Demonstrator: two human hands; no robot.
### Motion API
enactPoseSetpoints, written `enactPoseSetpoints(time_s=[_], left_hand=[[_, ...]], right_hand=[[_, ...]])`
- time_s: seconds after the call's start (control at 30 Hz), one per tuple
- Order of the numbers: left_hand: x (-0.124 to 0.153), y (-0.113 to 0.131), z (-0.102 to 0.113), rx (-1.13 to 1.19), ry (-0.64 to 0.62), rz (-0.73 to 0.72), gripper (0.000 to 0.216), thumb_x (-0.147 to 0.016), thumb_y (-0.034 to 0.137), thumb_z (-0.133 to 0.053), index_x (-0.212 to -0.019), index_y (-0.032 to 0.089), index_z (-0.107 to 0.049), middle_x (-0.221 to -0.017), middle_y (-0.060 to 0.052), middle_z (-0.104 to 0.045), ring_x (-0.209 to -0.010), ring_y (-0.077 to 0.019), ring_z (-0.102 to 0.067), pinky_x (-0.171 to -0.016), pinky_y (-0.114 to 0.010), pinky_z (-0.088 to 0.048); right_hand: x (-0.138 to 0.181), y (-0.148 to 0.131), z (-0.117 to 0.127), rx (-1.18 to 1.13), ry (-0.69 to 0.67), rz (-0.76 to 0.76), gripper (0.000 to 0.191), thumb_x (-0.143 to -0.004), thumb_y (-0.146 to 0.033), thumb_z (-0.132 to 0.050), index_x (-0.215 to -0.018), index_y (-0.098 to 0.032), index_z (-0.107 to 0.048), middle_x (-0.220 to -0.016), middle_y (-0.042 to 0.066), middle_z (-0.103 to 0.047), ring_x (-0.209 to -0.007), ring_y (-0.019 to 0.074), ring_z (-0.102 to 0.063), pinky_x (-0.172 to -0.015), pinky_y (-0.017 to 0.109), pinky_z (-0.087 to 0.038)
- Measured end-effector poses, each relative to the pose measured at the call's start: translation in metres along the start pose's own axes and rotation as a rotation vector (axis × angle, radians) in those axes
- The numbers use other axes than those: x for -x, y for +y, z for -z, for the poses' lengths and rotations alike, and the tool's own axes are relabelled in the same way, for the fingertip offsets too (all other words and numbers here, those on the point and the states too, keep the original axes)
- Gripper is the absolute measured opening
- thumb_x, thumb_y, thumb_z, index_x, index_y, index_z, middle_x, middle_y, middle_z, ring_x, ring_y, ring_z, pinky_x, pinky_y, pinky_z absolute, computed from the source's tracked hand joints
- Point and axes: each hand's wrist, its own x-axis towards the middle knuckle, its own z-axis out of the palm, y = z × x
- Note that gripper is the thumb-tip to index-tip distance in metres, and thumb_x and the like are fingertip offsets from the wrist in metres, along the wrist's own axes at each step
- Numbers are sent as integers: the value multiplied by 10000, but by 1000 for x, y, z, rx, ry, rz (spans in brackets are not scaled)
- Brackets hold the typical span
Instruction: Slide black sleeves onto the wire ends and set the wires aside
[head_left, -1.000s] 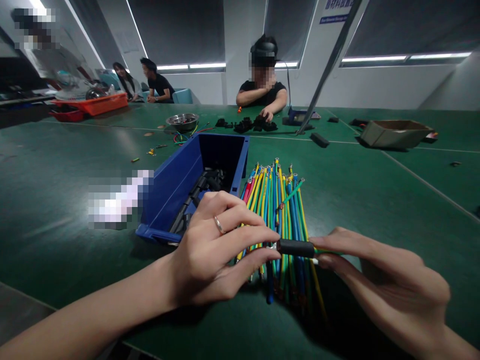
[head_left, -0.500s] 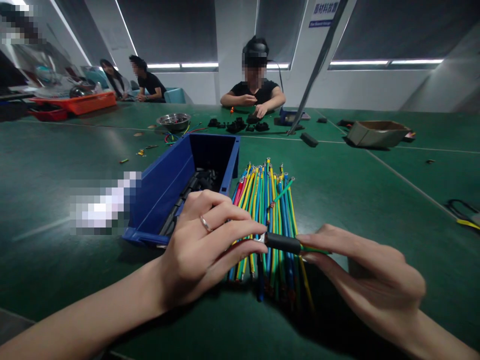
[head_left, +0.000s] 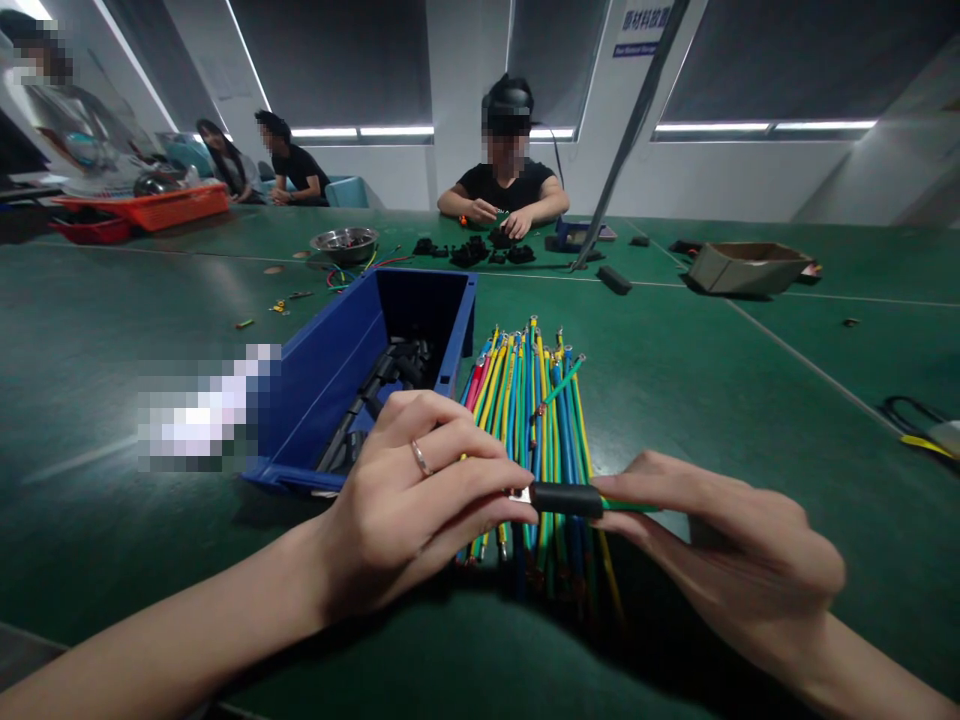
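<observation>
Between my two hands lies a wire with a metal lug (head_left: 519,494) at its left end. A black sleeve (head_left: 566,498) surrounds the wire beside the lug, and green insulation (head_left: 630,507) shows on the right. My left hand (head_left: 427,480), a ring on one finger, pinches the lug end. The thumb and fingertips of my right hand (head_left: 727,530) are closed on the wire at the sleeve's right edge. Under and beyond the hands, a bundle of yellow, green, blue and red wires (head_left: 517,400) lies on the table. Left of it stands a blue bin (head_left: 322,350) holding black sleeves (head_left: 367,385).
The green table (head_left: 750,400) extends far back. A metal bowl (head_left: 344,242), black parts (head_left: 472,250), a slanted pole (head_left: 626,145) and a cardboard box (head_left: 750,270) are farther off. A person (head_left: 510,185) works opposite; others are at the left. Orange trays (head_left: 176,207) stand back left.
Both hands sit slightly lower in the picture with the wire, keeping their pinch. The person at the far left shows more clearly, and the person opposite has moved their hands a little.
</observation>
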Motion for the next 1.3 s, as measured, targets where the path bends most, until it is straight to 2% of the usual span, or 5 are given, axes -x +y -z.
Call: enactPoseSetpoints(time_s=[0.37, 0.6, 0.77, 0.97, 1.3], left_hand=[[-2, 0, 1, -7, -22, 11, 45, -1026, 229, -719, -1060, 206, -739, -898, 8, -786, -872, -175, -629, -885, -350, -454], [-2, -1, 0, 27, -18, 5, 52, -1006, 226, -745, -1057, 215, -741, -876, 27, -785, -822, -167, -656, -867, -360, -464], [-2, 0, -1, 39, -22, 1, 47, -1007, 202, -741, -1053, 198, -745, -884, 19, -788, -829, -168, -647, -882, -357, -442], [-2, 0, -3, 54, -16, 9, 36, -1021, 202, -725, -1054, 205, -739, -885, 21, -790, -835, -173, -632, -885, -363, -427], [-1, 4, -2, 67, -51, 13, 46, -1048, 221, -691, -1039, 208, -734, -862, 30, -775, -812, -160, -627, -897, -346, -412]], right_hand=[[-1, 0, 3, -90, -8, -46, 255, -889, -119, -778, -1099, -262, -765, -814, -5, -802, -651, 140, -754, -588, 212, -600], [-1, 0, 1, -21, -14, 39, 222, -912, -106, -749, -1090, -237, -728, -784, 0, -795, -607, 133, -733, -549, 207, -584], [-1, -1, 0, 62, -20, 51, 119, -955, -206, -740, -1063, -232, -696, -778, -3, -797, -607, 128, -746, -563, 188, -590], [0, -1, 0, 115, -9, 69, 100, -958, -230, -742, -1041, -232, -686, -773, -9, -804, -615, 134, -763, -570, 178, -604], [4, -1, -5, 143, 22, 73, 111, -1004, -321, -692, -983, -219, -651, -747, -34, -779, -598, 79, -735, -608, 134, -577]])
